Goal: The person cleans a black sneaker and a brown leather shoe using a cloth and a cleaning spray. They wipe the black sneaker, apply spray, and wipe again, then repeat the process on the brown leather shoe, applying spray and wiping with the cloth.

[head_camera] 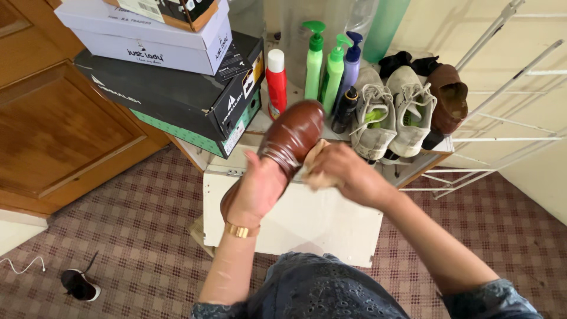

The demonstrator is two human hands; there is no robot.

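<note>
Fingers of the left hand [258,188] wrapped under and around the heel end of a brown shoe [289,139], gripping it firmly, gold bracelet [240,230] at the wrist. Fingers of the right hand [341,171] curled shut on a pale cloth [311,167], pressed against the shoe's side just right of the left hand. Shoe held up in the air between both hands, toe pointing away and slightly right, sole toward the left palm. Glossy reddish-brown leather, smooth rounded toe catching light, darker along the welt and heel.

Beyond the fingers: a red spray can [276,82], two green pump bottles [323,65], a purple pump bottle [352,65] and a small black bottle [344,109], all upright on a low white shelf [307,218]. Right of the right hand: a pair of grey laced sneakers [393,112], then a brown shoe lying beside them [447,97]. Left of the left hand and higher: stacked shoeboxes [177,77], black under white. Below, patterned carpet [147,236] with a black shoe [80,285] far left.
</note>
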